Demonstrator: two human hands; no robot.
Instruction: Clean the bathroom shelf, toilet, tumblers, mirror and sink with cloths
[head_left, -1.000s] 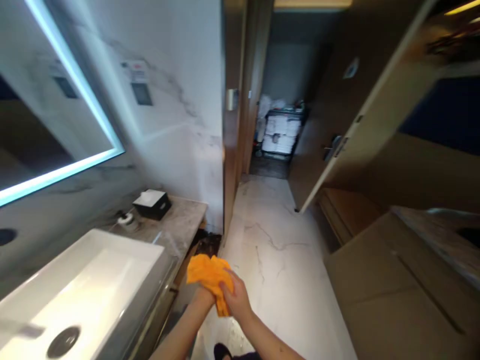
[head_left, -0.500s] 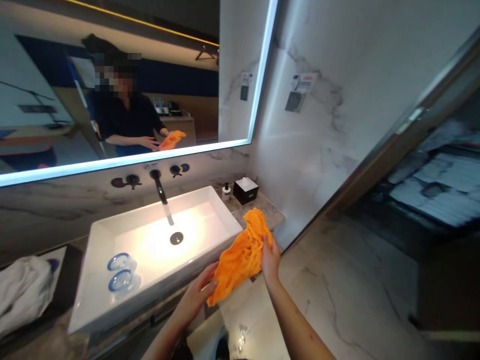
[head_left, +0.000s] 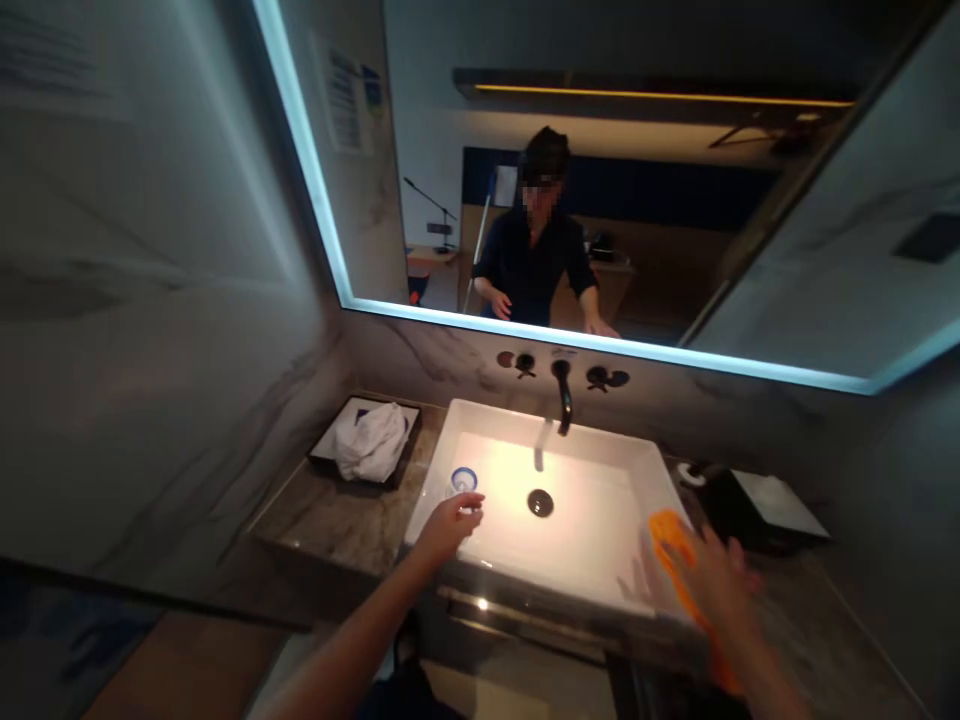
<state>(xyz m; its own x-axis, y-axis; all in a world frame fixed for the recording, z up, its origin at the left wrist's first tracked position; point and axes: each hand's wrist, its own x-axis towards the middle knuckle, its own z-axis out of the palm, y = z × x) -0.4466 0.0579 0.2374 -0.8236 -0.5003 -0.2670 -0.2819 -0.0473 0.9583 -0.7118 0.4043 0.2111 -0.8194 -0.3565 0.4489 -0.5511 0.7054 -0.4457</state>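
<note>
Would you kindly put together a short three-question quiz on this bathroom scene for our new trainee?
1. True or false: the orange cloth lies at the sink's right rim, by the right hand.
2. What is the left hand reaching into the sink towards?
A. the black faucet
B. the blue-rimmed glass
C. the white towel
3. Fill in: the crumpled white towel lies in a dark ____ left of the sink.

Key
1. True; the hand is blurred, so its grip on the cloth cannot be judged.
2. B, the blue-rimmed glass; the black faucet is farther back.
3. Tray.
</note>
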